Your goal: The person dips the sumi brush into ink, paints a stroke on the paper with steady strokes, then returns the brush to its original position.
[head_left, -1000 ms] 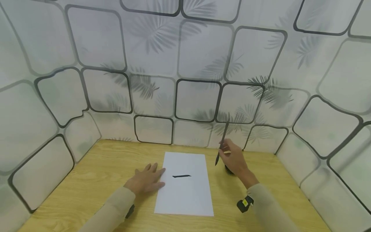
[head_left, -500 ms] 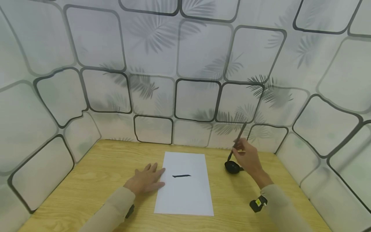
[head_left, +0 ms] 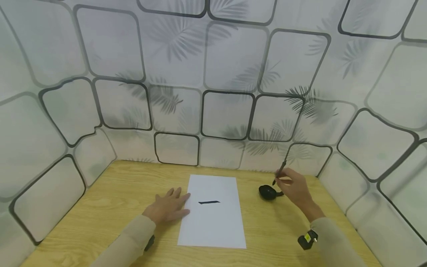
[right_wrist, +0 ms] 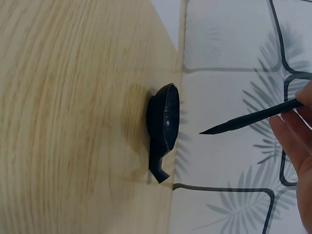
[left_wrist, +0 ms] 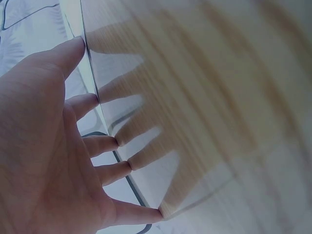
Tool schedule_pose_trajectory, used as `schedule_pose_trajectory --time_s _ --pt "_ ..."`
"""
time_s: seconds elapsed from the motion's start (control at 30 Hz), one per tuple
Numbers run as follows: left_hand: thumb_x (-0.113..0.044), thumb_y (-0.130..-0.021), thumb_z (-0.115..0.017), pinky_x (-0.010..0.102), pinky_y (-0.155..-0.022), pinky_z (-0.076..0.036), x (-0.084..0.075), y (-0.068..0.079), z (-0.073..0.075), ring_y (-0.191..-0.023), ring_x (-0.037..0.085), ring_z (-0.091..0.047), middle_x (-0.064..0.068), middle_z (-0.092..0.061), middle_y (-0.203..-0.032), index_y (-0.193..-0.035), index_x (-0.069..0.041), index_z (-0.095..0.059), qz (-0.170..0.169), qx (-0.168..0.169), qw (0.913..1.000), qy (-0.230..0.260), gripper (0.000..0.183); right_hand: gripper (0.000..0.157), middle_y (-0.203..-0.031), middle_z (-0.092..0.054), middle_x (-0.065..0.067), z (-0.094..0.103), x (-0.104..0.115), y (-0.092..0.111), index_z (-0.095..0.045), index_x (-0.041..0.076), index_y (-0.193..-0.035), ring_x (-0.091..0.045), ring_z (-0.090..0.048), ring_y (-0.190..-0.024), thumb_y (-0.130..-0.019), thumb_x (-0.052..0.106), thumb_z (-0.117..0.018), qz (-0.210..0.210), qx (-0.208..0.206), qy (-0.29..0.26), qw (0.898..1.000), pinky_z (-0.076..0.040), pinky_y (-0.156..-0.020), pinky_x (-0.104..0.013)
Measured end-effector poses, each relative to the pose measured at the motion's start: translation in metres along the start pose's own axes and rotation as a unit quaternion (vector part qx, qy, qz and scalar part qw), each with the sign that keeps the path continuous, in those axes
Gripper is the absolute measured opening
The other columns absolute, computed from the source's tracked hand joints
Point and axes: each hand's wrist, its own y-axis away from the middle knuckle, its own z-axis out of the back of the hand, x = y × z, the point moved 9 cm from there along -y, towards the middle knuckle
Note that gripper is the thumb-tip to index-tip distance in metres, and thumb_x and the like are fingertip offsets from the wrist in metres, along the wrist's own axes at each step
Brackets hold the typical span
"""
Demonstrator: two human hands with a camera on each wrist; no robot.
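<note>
A white sheet of paper (head_left: pixel 213 228) lies on the wooden table, bearing one short black horizontal stroke (head_left: pixel 209 202). My left hand (head_left: pixel 165 208) is spread flat at the paper's left edge; the left wrist view shows its fingertips (left_wrist: pixel 146 213) touching the surface. To the right of the paper, my right hand (head_left: pixel 295 187) pinches a dark writing brush (right_wrist: pixel 243 120) by its shaft, slanted with its pointed black tip down. The tip hangs in the air above and close to a small black ink dish (head_left: pixel 267 193) with a curved handle, which stands on the table.
The wooden table (head_left: pixel 100 211) ends at a patterned curtain (head_left: pixel 230 115) with dark rounded squares and leaves, which wraps the back and both sides. Black wrist cameras sit on both wrists, the right one (head_left: pixel 307 239) hanging beside the sleeve.
My right hand has carried the brush rightward from beside the paper, to over the ink dish, then up to its far right side. The left hand and paper have stayed put.
</note>
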Motion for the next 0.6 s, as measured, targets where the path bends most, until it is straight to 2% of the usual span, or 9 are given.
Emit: schedule_pose_trajectory --time_s 0.07,0.23,0.3,0.4,0.5,0.6 --pt "-0.061 -0.103 -0.047 0.089 -0.108 -0.021 0.0 0.0 -0.001 -0.153 0.052 -0.029 0.024 -0.03 -0.168 -0.16 -0.021 -0.038 -0.002 -0.002 1.0 0.0 0.07 0.029 -0.095 -0.073 -0.016 0.003 -0.001 0.003 -0.072 0.0 -0.098 -0.005 -0.071 -0.088 -0.079 -0.021 -0.075 0.01 -0.001 -0.008 1.0 -0.058 -0.073 -0.009" --pt "-0.061 -0.103 -0.046 0.089 -0.107 -0.022 0.0 -0.001 -0.001 -0.153 0.052 -0.029 0.024 -0.03 -0.167 -0.16 -0.021 -0.038 -0.004 -0.006 1.0 -0.005 0.07 0.03 -0.095 -0.075 -0.019 0.006 -0.005 0.009 -0.076 0.001 -0.096 0.007 -0.068 -0.091 -0.077 -0.022 -0.076 0.033 0.009 -0.028 0.999 -0.059 -0.073 -0.01" --pt "-0.061 -0.103 -0.046 0.089 -0.107 -0.022 0.0 -0.001 -0.001 -0.153 0.052 -0.029 0.024 -0.03 -0.167 -0.161 -0.021 -0.037 -0.004 -0.004 1.0 -0.006 0.071 0.032 -0.096 -0.076 -0.02 0.007 -0.005 0.012 -0.078 0.001 -0.097 0.007 -0.069 -0.091 -0.076 -0.022 -0.076 0.048 0.019 -0.026 0.998 -0.058 -0.075 -0.009" --pt "-0.061 -0.103 -0.047 0.089 -0.108 -0.022 0.0 0.0 -0.001 -0.153 0.052 -0.029 0.024 -0.03 -0.167 -0.16 -0.021 -0.038 -0.003 -0.003 1.0 -0.004 0.07 0.032 -0.097 -0.077 -0.019 0.009 0.0 0.016 -0.078 0.0 -0.1 -0.006 -0.074 -0.087 -0.076 -0.02 -0.078 0.09 0.033 -0.002 0.995 -0.057 -0.078 -0.007" --pt "-0.061 -0.103 -0.047 0.089 -0.108 -0.021 -0.001 0.0 -0.001 -0.153 0.052 -0.028 0.024 -0.029 -0.168 -0.16 -0.021 -0.038 -0.002 -0.002 1.0 0.0 0.07 0.038 -0.095 -0.078 -0.016 0.012 0.005 0.02 -0.08 0.002 -0.099 -0.021 -0.076 -0.082 -0.07 -0.023 -0.08 0.135 0.034 0.035 0.99 -0.054 -0.078 -0.004" --pt "-0.061 -0.103 -0.046 0.089 -0.108 -0.02 0.0 0.0 -0.001 -0.153 0.052 -0.027 0.024 -0.029 -0.168 -0.161 -0.021 -0.037 -0.002 -0.001 1.0 0.001 0.07 0.044 -0.093 -0.079 -0.013 0.013 0.003 0.025 -0.081 0.003 -0.096 -0.028 -0.076 -0.08 -0.062 -0.025 -0.082 0.158 0.037 0.072 0.984 -0.051 -0.083 -0.001"
